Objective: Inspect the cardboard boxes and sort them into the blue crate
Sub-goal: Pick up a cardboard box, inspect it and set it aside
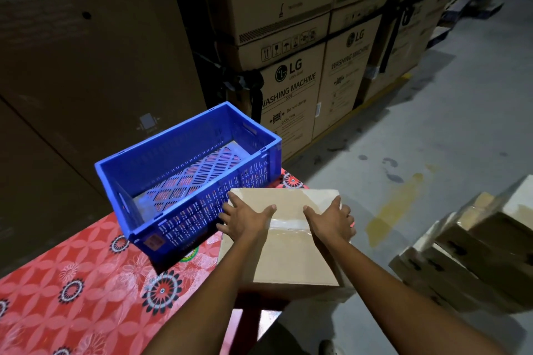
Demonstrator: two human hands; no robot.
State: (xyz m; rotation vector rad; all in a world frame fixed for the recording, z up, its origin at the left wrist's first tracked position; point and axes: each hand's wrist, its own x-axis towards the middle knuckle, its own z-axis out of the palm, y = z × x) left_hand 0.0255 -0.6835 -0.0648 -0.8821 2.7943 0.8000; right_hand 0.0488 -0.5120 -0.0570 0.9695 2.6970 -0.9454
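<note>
Two spread hands, left hand (245, 219) and right hand (331, 219), rest flat on the cardboard box (288, 256) beside the blue crate (184, 131) on the worktop (86, 282); likely stiff, light, best gripped at opposite sides.

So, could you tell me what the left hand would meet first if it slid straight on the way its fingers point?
Most likely the blue crate: the left hand lies flat on the cardboard box, fingers aimed at the crate's near wall.
</note>
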